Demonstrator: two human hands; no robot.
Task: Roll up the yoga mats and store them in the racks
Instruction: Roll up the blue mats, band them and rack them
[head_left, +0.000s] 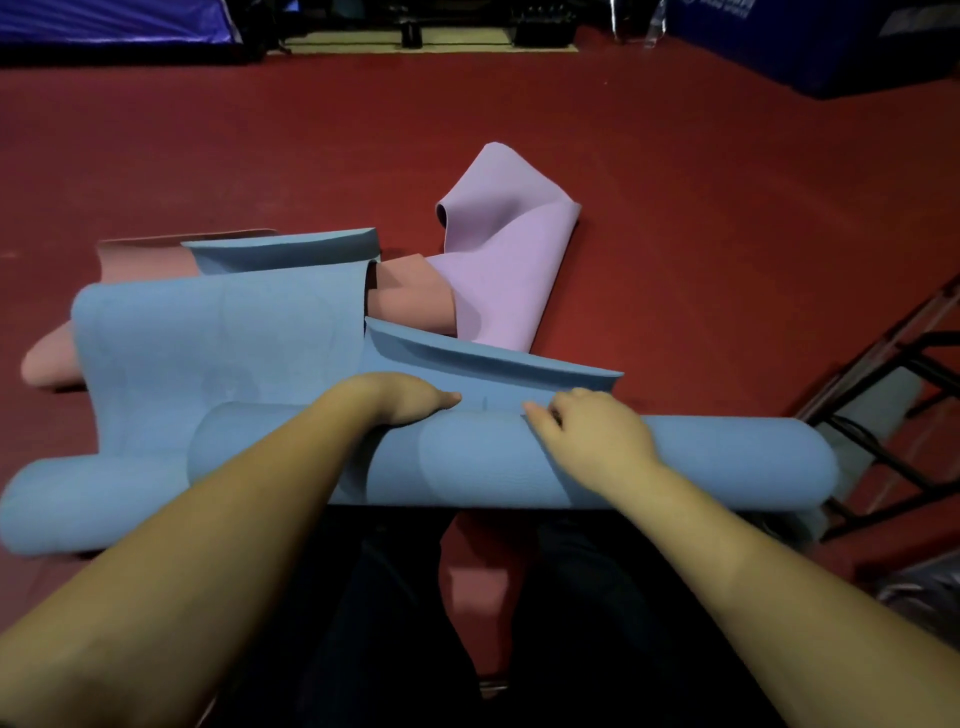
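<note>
Pressing down on the top of the blue roll (597, 462), our right hand (597, 436) lies across it with the fingers bent over the far side; the thumb and forefinger look to pinch the mat's surface near the seam, so we log it as gripping the roll. Our left hand (400, 400) sits just beside it on the same roll, wrist bent, thumb pointing toward the right hand, fingers tucked down behind the curve where we cannot see them; whether they clasp the mat or merely push on it we cannot tell. The roll lies crosswise in front of us on the red floor (675, 182), its right end close to a black metal rack (893, 374) at the right edge of view, which already holds what seems to be a pale rolled mat, though this is dim. The unrolled remainder of the blue mat (218, 343) runs away from the roll in loose humps, with one edge curling upward just beyond our hands. A second blue roll (93, 504) lies at lower left, touching the first. Under and behind the blue material we note a pink mat (410, 301), partly covered, and a lilac mat (498, 260) crumpled and standing up in a fold. Dark blue padding (831, 47) lines the far wall.
</note>
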